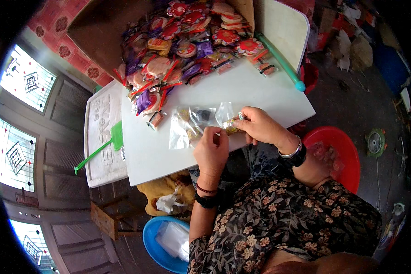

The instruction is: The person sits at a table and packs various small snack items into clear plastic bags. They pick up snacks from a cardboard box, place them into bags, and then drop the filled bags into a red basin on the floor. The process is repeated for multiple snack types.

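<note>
My right hand (262, 126) pinches a small clear plastic bag (225, 113) with gold-wrapped pieces (231, 127) in it, over the front part of a white tabletop (154, 154). Close on its left, my left hand (212, 149) has its fingers curled together at the same bag's edge; the fingertips partly hide what they grip. Beside the left hand, another clear plastic bag (179, 128) lies flat with yellowish pieces and a dark piece (203, 114) showing through it.
A cardboard box (92, 37) spills a heap of wrapped snacks (178, 51) over the table's back. A green tube (281, 61) lies at right, a green fly swatter (116, 137) at left. On the floor stand a red basin (349, 150), blue basin (154, 246) and wooden stool (104, 219).
</note>
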